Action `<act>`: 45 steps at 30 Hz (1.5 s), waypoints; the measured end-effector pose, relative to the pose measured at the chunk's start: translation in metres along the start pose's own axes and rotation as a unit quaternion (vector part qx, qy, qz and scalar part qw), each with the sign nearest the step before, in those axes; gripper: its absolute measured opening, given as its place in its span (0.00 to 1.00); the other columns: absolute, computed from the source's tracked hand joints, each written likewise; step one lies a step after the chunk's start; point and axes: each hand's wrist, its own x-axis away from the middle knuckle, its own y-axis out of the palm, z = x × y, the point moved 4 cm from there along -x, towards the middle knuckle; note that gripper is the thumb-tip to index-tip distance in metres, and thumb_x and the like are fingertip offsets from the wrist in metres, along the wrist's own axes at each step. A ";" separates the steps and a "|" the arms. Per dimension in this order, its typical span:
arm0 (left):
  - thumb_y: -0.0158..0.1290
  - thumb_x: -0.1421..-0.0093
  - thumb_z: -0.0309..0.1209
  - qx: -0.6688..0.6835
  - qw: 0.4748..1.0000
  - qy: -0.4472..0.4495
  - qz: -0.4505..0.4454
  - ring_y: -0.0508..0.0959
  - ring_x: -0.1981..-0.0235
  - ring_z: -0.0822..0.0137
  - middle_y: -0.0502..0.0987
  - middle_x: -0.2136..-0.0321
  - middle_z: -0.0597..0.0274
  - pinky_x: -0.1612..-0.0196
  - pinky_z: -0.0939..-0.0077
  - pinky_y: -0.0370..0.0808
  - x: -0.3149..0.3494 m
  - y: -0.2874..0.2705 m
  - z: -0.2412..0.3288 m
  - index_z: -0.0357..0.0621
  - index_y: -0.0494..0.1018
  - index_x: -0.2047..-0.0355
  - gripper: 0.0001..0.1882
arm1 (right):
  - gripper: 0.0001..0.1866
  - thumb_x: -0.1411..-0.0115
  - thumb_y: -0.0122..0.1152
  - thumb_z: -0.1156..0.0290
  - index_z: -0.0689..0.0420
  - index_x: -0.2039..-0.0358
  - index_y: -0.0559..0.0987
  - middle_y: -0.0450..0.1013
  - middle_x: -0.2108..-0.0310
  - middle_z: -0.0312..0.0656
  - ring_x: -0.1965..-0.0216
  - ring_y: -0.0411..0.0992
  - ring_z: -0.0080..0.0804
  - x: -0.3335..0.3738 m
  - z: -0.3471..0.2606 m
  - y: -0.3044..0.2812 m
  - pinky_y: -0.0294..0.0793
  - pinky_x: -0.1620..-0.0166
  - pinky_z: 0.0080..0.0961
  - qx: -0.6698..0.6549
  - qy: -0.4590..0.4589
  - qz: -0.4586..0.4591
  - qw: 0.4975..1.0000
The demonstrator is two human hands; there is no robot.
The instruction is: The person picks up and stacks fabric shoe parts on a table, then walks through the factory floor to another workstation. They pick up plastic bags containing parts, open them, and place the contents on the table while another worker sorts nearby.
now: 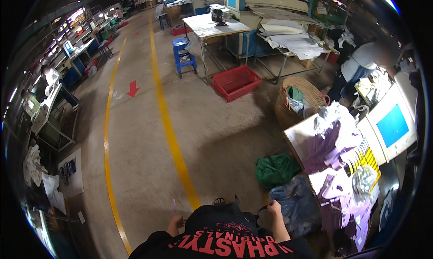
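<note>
My right hand (274, 208) is closed at waist height, with a black strap (263, 209) running out of its grip. What the strap belongs to is hidden against my black shirt (225, 234). Beside that hand, on the floor, lie a dark blue plastic bag (297, 205) and a green bag (276, 170). My left hand (175, 224) hangs low by my other side, near the yellow floor line (180, 166). Its fingers are small and partly covered by the shirt, so their pose is unclear.
At right, a table holds purple fabric pieces (345, 205); a wicker basket (288, 110) and a bending person (361, 65) are behind it. Ahead stand a red crate (237, 84), a blue step stool (182, 56) and a white-topped table (216, 30). Workbenches line the left.
</note>
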 end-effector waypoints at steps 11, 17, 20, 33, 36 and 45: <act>0.42 0.38 0.32 -0.159 0.953 0.256 0.038 0.81 0.76 0.62 0.81 0.68 0.52 0.78 0.67 0.74 0.011 0.090 0.292 0.34 0.69 0.56 0.16 | 0.08 0.49 0.58 0.73 0.56 0.67 0.81 0.79 0.66 0.53 0.60 0.78 0.50 -0.118 -0.098 -0.049 0.76 0.56 0.40 -0.083 0.029 0.077 0.993; 0.46 0.41 0.34 -0.132 0.955 0.246 -0.103 0.80 0.70 0.58 0.78 0.67 0.51 0.71 0.61 0.75 -0.003 0.124 0.404 0.41 0.68 0.59 0.12 | 0.13 0.56 0.62 0.75 0.54 0.66 0.83 0.80 0.64 0.52 0.60 0.79 0.49 -0.176 -0.041 -0.037 0.77 0.58 0.40 -0.088 0.144 0.063 0.984; 0.46 0.43 0.33 -0.125 0.965 0.207 -0.101 0.77 0.69 0.58 0.75 0.69 0.54 0.67 0.59 0.74 -0.010 0.130 0.455 0.43 0.67 0.63 0.10 | 0.14 0.55 0.62 0.74 0.53 0.64 0.85 0.80 0.63 0.51 0.60 0.79 0.45 -0.233 -0.064 -0.030 0.77 0.58 0.39 -0.104 0.172 0.032 0.979; 0.39 0.40 0.35 -0.188 0.966 0.157 -0.088 0.77 0.63 0.54 0.76 0.62 0.51 0.62 0.53 0.74 -0.001 0.214 0.703 0.39 0.68 0.60 0.14 | 0.15 0.52 0.52 0.75 0.52 0.65 0.83 0.80 0.69 0.49 0.62 0.79 0.49 -0.394 -0.295 -0.127 0.79 0.57 0.41 -0.135 -0.044 0.080 0.987; 0.40 0.39 0.35 -0.194 0.964 0.154 -0.094 0.78 0.64 0.54 0.76 0.61 0.53 0.62 0.53 0.74 -0.004 0.230 0.768 0.41 0.65 0.52 0.17 | 0.15 0.57 0.58 0.75 0.51 0.66 0.84 0.80 0.68 0.49 0.62 0.79 0.50 -0.405 -0.268 -0.117 0.79 0.56 0.39 -0.095 0.102 0.052 0.989; 0.42 0.38 0.32 -0.278 0.895 0.329 -0.113 0.78 0.72 0.58 0.77 0.66 0.56 0.71 0.56 0.72 -0.037 0.188 0.972 0.45 0.63 0.56 0.11 | 0.12 0.51 0.64 0.69 0.44 0.64 0.86 0.81 0.60 0.46 0.55 0.79 0.46 -0.461 -0.326 -0.129 0.79 0.50 0.38 -0.147 0.333 0.121 0.924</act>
